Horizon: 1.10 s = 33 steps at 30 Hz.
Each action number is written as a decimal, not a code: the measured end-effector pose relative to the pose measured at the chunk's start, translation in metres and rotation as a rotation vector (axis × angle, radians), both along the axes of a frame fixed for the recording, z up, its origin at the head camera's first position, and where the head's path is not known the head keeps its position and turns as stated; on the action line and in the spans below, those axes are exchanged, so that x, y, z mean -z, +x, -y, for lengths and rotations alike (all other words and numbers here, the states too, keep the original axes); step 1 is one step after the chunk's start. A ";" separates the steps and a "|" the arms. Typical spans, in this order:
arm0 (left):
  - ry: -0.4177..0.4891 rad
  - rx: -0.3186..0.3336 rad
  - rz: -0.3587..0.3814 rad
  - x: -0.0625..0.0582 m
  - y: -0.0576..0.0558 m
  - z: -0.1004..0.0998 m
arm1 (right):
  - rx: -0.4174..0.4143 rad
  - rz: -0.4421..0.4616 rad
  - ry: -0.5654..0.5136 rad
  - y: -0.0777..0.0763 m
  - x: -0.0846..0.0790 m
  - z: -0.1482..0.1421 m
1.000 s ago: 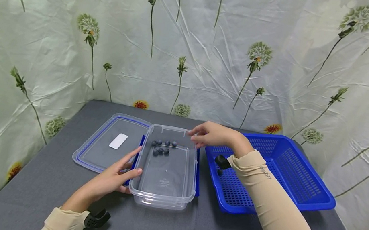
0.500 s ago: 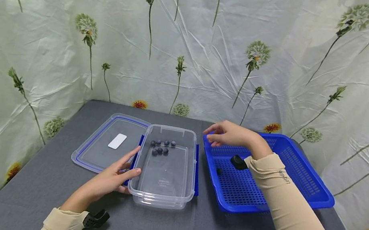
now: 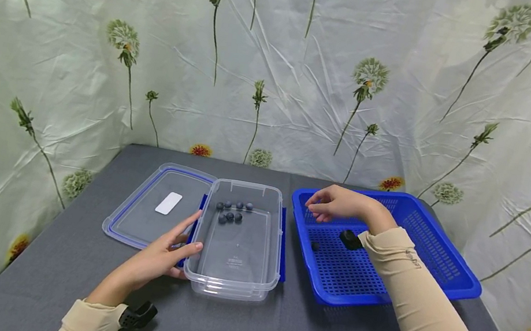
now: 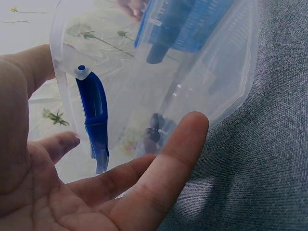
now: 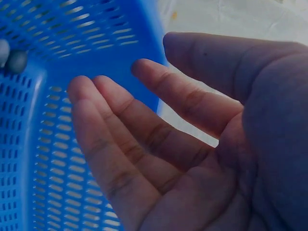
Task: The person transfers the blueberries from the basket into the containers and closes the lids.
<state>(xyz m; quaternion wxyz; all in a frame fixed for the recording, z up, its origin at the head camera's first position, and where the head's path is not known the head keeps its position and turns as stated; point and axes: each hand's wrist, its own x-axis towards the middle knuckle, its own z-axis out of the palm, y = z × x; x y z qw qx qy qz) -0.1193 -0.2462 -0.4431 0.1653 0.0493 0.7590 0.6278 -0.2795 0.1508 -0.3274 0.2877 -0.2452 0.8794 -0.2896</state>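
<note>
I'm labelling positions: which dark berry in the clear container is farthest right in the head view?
The dark berry at the right end of the far row in the clear container; every other one there lies to its left.

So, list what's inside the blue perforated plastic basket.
At least one dark round berry lies near the left side of the basket. The right hand and beige fabric sleeve hide some of its floor; anything beneath cannot be seen.
</note>
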 end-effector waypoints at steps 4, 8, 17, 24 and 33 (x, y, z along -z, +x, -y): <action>0.000 0.002 -0.003 0.000 0.000 0.000 | 0.013 0.045 0.015 -0.001 0.008 -0.003; 0.000 0.002 -0.004 0.000 0.000 0.000 | 0.016 0.068 0.037 -0.001 0.014 -0.004; 0.003 0.004 -0.003 0.001 0.000 0.001 | -0.006 0.089 0.096 -0.001 0.030 -0.003; 0.014 0.012 0.000 0.001 -0.001 0.002 | 0.005 0.108 0.091 0.000 0.039 0.000; 0.014 -0.004 0.012 0.002 -0.001 0.000 | -0.006 0.102 0.139 0.002 0.045 0.004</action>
